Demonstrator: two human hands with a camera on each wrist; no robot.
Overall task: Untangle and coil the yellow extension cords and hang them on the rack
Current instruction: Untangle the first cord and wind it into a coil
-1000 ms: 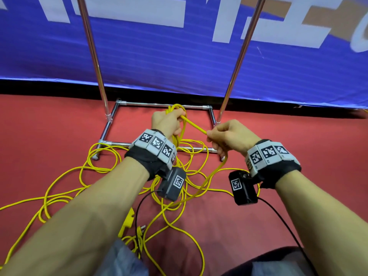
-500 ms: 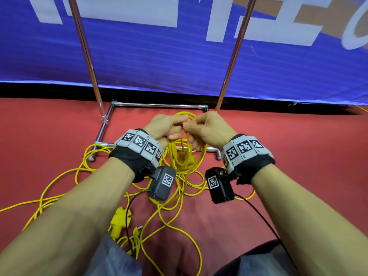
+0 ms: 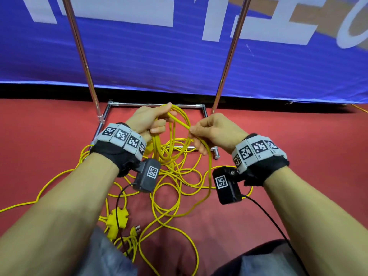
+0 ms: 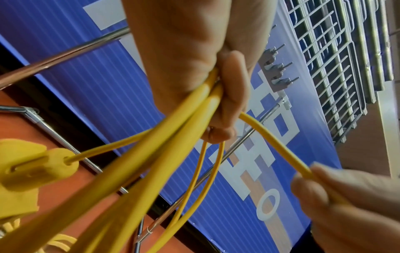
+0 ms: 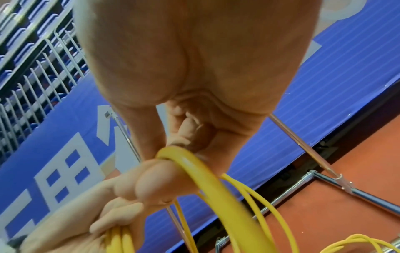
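The left grip (image 3: 148, 121) clutches several loops of yellow cord (image 3: 180, 124); the right grip (image 3: 214, 132) pinches one strand beside it.

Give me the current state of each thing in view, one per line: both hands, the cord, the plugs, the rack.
left hand: grips several gathered loops of cord
right hand: pinches one strand of cord
yellow cord: partly looped in hand, mostly lying tangled on the floor
yellow socket block: lying on the floor
plug: unplugged, on the floor
rack: upright, no cord visibly hung on it
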